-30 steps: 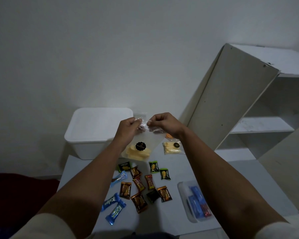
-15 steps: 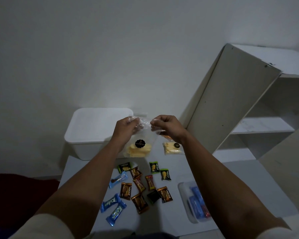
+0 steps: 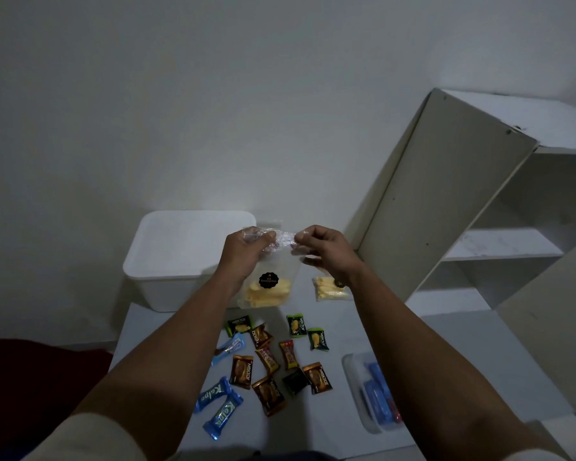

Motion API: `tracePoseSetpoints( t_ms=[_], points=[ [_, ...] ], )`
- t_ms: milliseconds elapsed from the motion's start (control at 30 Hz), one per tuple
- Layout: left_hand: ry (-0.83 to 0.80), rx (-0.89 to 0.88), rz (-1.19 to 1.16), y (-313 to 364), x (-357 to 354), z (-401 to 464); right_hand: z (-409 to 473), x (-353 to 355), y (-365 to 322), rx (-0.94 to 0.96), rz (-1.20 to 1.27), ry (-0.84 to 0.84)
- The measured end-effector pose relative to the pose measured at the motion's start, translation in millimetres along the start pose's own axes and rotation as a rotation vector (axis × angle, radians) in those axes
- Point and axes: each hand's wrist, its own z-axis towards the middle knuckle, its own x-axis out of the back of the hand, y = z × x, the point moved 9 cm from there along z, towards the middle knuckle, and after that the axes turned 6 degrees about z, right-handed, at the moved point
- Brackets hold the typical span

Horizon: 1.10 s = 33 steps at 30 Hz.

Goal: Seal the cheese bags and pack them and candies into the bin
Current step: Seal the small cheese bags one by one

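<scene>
I hold a clear cheese bag [image 3: 266,287] with a black round label up above the table. My left hand [image 3: 246,252] pinches its top left corner and my right hand [image 3: 320,251] pinches the top right. Yellow cheese pieces sit in the bag's bottom. A second cheese bag [image 3: 330,287] lies on the table under my right wrist, partly hidden. Several wrapped candies [image 3: 273,361] in brown, green, red and blue lie scattered on the table below my hands. The white bin [image 3: 167,271] stands at the table's back left, its opening facing up.
A clear plastic container [image 3: 363,394] holding blue and red packets sits at the table's right front. A white shelf unit [image 3: 479,211] leans at the right. The white wall is close behind the bin. A dark red surface [image 3: 30,377] lies to the left of the table.
Both hands have lifted the cheese bag slightly higher and spread a little apart along its top edge. Nothing else on the table has moved.
</scene>
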Motion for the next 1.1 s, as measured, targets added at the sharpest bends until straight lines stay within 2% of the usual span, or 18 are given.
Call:
tracePoseSetpoints(
  t_ms=[400, 600, 833, 967, 1100],
  points=[
    [-0.021, -0.012, -0.113, 4.0, -1.1, -6.4, -6.4, 6.6, -1.1, 0.054, 0.132, 0.069],
    [-0.077, -0.012, -0.056, 8.5, -8.2, -8.7, -6.5, -4.1, -3.7, 0.026, 0.016, 0.030],
    [-0.111, -0.046, 0.018, 13.8, -10.5, -8.5, -3.0, -16.0, -7.1, 0.056, 0.023, 0.003],
    [-0.078, -0.055, 0.031, 10.6, -1.7, -7.4, -0.4, -4.2, -6.7, 0.055, -0.015, 0.059],
    [-0.058, -0.093, 0.109, 11.5, -1.4, -7.3, 1.5, -1.0, -0.8, 0.009, -0.112, 0.024]
  ],
)
